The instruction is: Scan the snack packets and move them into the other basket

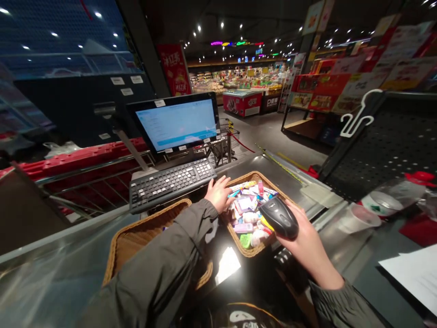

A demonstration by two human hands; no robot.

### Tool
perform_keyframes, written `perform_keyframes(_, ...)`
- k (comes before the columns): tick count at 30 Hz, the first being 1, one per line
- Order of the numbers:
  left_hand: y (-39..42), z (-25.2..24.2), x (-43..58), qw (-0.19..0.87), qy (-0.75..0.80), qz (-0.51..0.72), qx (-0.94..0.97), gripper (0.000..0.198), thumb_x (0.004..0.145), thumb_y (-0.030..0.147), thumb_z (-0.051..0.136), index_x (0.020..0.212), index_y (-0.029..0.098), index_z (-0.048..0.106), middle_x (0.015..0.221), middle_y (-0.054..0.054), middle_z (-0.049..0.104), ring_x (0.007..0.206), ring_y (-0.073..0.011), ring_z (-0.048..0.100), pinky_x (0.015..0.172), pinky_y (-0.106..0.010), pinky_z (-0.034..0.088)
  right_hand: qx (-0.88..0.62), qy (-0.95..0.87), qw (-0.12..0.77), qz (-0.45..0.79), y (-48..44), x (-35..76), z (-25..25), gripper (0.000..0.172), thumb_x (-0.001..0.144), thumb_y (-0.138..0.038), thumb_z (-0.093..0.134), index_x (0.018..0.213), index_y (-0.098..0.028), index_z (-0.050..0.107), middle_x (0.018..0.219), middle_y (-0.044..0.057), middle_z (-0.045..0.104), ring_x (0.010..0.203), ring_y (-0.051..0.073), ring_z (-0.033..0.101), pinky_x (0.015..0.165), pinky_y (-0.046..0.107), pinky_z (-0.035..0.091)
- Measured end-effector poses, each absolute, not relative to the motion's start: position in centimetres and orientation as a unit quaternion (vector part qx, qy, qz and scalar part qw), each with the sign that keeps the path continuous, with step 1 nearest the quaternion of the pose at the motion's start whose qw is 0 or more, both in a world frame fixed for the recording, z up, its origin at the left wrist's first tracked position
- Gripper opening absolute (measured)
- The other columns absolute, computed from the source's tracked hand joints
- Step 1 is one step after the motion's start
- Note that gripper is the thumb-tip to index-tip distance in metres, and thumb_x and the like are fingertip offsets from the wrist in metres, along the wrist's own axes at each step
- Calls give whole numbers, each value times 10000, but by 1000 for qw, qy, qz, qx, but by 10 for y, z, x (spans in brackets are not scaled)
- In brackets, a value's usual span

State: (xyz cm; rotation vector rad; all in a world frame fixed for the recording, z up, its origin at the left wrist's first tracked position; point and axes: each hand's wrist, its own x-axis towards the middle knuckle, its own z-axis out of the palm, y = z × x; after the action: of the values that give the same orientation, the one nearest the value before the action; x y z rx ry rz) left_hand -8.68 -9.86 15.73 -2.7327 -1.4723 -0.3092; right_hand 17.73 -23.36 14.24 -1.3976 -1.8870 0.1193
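Observation:
My right hand (303,237) is wrapped round a black handheld barcode scanner (280,217), which hangs above the right side of a wicker basket (251,251). A jumble of small colourful packaged items (247,205) fills this basket. At the basket's left rim is my left hand (219,195), its fingers stretched out towards the items; I see nothing held in it. A second wicker basket (124,248) stands to the left, partly hidden under my left sleeve. The scanner's handle is hidden by my right hand.
A black keyboard (174,182) lies behind the left basket, below a lit monitor (177,122). Plastic cups (360,217) and white papers (414,271) are on the right. A dark perforated panel (385,136) with a white hanger (358,116) stands at the right.

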Motion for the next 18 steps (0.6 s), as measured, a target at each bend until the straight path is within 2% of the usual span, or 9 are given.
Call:
perform_keyframes(6, -41, 124, -17, 31, -492, -67, -868, 245, 925, 268, 514, 948, 175, 739, 1520, -149, 422, 1458, -308, 281, 1155, -643, 192, -561, -733, 377, 75, -231, 190, 141, 617, 797, -364, 637, 1353, -187, 437, 1388, 181, 527, 1350, 379, 444, 1136, 658, 264)
perform_keyframes(13, -9, 91, 9, 15, -519, -61, -853, 254, 860, 127, 508, 909, 134, 757, 1369, -186, 569, 1413, -337, 351, 1154, -638, 188, -556, -743, 366, 72, -228, 200, 141, 573, 797, -298, 627, 1331, -203, 440, 1378, 172, 537, 1351, 380, 444, 1124, 681, 274)
perform_keyframes(18, -1, 89, 1, 10, -521, -87, -849, 242, 849, 148, 531, 935, 154, 757, 1302, -157, 627, 1375, -330, 413, 1150, -621, 231, -559, -737, 371, 79, -221, 206, 139, 577, 800, -299, 625, 1336, -193, 439, 1390, 186, 524, 1352, 379, 449, 1125, 683, 278)
